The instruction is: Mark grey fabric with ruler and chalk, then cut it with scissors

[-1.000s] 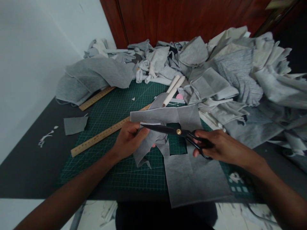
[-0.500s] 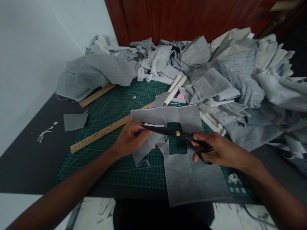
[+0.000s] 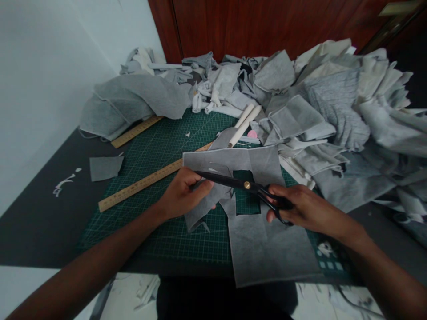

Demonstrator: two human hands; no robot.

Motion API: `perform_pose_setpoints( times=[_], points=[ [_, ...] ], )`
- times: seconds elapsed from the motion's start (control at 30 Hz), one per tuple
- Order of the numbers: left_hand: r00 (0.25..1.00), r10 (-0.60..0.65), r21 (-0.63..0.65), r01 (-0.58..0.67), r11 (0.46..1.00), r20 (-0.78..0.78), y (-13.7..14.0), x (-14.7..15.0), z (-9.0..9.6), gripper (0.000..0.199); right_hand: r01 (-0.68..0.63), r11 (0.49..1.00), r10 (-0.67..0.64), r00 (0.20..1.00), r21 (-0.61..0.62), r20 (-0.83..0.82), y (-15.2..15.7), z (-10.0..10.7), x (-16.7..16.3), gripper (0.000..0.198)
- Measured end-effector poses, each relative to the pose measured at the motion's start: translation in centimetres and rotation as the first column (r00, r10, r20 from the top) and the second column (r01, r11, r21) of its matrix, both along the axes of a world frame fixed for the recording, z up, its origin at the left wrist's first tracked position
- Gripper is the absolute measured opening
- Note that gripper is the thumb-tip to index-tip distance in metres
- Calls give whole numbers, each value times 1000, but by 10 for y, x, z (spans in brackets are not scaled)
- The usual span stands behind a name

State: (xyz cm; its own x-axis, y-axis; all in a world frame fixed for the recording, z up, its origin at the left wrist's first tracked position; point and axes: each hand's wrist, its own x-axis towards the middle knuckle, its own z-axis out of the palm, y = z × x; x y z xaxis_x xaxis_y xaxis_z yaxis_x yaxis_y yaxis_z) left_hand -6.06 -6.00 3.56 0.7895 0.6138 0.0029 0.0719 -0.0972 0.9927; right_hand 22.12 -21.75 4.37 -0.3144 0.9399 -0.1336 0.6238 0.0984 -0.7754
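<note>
In my right hand [image 3: 296, 206] is a pair of black scissors [image 3: 230, 180] with a brass pivot, its handles gripped and its blades pointing left. The blades look closed or nearly so, and their tips reach my left hand [image 3: 188, 193]. That hand pinches a piece of grey fabric [image 3: 208, 200] between thumb and fingers, beside the blades. A larger grey fabric sheet [image 3: 267, 249] with a rectangular cut-out lies under the scissors and hangs slightly over the front table edge. Part of the held fabric is hidden by my left hand.
A green cutting mat [image 3: 160, 240] covers the middle of the black table [image 3: 26, 222]. On it rests a wooden ruler [image 3: 140, 184]; another ruler [image 3: 136, 132] sits partly under grey cloth [image 3: 116, 106]. Fabric heaps [image 3: 300, 115] line the back and right. White rolled sticks [image 3: 245, 124] lie near a pink disc [image 3: 252, 134].
The scissor blades have come together over the fabric. The white strip visible between them earlier is now mostly gone from sight. Both hands stay in nearly the same place.
</note>
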Motion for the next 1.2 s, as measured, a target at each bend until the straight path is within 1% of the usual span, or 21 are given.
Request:
perform_pose_setpoints(
  times=[0.07, 0.17, 0.23, 0.3, 0.33, 0.43, 0.53, 0.6, 0.7, 0.77, 0.87, 0.93, 0.97, 1.03, 1.13, 1.2],
  points=[
    [1000, 9, -36, -9, 999, -5, 0, 0, -1, 32, 16, 1000, -16, 1000, 10, -3, 1, 0, -2, 22],
    [999, 42, -162, -47, 986, -31, -1, 1, -2, 26, 64, 997, -64, 998, 43, -12, 3, -3, -4, 20],
    [998, 50, -250, -59, 966, -40, -2, 3, -3, 25, 122, 989, -122, 992, 84, -7, 4, -5, -5, 18],
    [998, 53, -316, -63, 947, -40, -3, 4, -3, 27, 191, 971, -195, 981, 144, 11, 5, -7, -4, 11],
    [998, 57, -339, -65, 939, -35, -3, 5, -3, 28, 220, 960, -226, 974, 171, 20, 6, -7, -4, 10],
    [997, 75, -379, -77, 922, -20, -2, 7, -3, 34, 271, 939, -286, 957, 211, 41, 7, -10, -2, 19],
    [996, 86, -404, -89, 911, -25, -1, 8, -5, 46, 290, 931, -308, 950, 219, 53, 7, -13, -3, 25],
    [995, 95, -417, -103, 903, -41, -1, 9, -7, 52, 292, 928, -311, 949, 233, 48, 7, -14, -4, 26],
    [990, 132, -387, -144, 911, -59, -1, 10, -7, 54, 297, 921, -316, 948, 253, 37, 7, -14, -6, 24],
    [983, 162, -319, -183, 930, -89, -2, 10, -5, 50, 313, 914, -331, 943, 257, 28, 7, -14, -8, 24],
    [974, 181, -139, -200, 970, -140, -2, 10, -2, 42, 333, 906, -349, 937, 263, 14, 7, -14, -9, 22],
    [969, 194, -15, -199, 980, -150, -1, 9, -1, 42, 332, 902, -348, 937, 276, 12, 8, -15, -10, 20],
    [966, 207, 24, -206, 978, -153, -1, 8, -2, 45, 327, 902, -345, 939, 282, 15, 8, -16, -10, 18],
    [958, 235, 41, -232, 972, -164, 0, 7, -5, 53, 324, 902, -344, 939, 286, 23, 8, -19, -10, 15],
    [948, 260, -8, -266, 964, -183, 1, 5, -12, 64, 330, 899, -356, 934, 287, 41, 8, -21, -11, 14],
    [946, 270, -33, -280, 959, -177, 1, 4, -16, 69, 336, 899, -363, 930, 280, 51, 8, -22, -11, 14]
  ],
)
